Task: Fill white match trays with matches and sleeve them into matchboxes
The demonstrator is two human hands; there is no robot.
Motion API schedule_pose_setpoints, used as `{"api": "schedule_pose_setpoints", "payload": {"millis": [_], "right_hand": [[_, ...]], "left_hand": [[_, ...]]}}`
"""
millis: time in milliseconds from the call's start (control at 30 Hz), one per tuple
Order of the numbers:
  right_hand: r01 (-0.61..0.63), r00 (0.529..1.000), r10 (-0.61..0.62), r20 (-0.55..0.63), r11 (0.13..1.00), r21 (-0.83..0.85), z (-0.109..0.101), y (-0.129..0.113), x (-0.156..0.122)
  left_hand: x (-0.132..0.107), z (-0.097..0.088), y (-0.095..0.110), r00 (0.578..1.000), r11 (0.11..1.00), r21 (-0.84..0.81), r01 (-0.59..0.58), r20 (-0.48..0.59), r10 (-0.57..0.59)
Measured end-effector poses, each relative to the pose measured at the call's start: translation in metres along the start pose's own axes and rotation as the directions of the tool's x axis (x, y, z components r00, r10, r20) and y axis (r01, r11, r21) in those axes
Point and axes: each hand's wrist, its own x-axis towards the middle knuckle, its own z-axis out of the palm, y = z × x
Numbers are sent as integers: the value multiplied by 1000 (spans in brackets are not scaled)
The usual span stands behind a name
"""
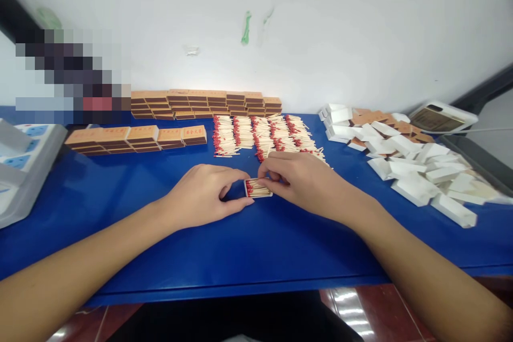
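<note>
A small white matchbox tray [246, 190] lies on the blue table in front of me, with red-headed matches [256, 188] inside. My left hand [204, 195] grips the tray's left end between thumb and forefinger. Over its right end, my right hand [304, 179] has its thumb and fingers pinched together on matches; the fingertips partly cover them. Just beyond the right hand lie loose matches [260, 133] in several bundles, most with their red heads to the left.
Closed matchboxes [132, 136] stand stacked at the left, and more matchboxes [208, 100] line the wall. White trays [412, 165] are heaped at the right, mixed with orange sleeves. A phone [444, 116] rests behind them. A power strip [28, 165] sits far left, near a blurred-out patch.
</note>
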Motion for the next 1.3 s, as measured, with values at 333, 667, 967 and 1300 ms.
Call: {"api": "schedule_pose_setpoints", "payload": {"millis": [333, 667, 967, 1300], "right_hand": [[42, 998, -45, 39, 997, 72, -2, 2, -2], [26, 999, -29, 33, 995, 95, 2, 1, 0], [27, 999, -32, 37, 991, 129, 5, 6, 1], [-137, 989, 141, -56, 988, 72, -40, 39, -17]], "left_hand": [[1, -1, 0, 1000, 1000, 11, 15, 8, -15], [0, -1, -1, 1000, 1000, 12, -2, 17, 2], [1, -2, -2, 999, 1000, 10, -10, 36, 9], [-1, -4, -5, 1000, 998, -57, 14, -6, -14]]}}
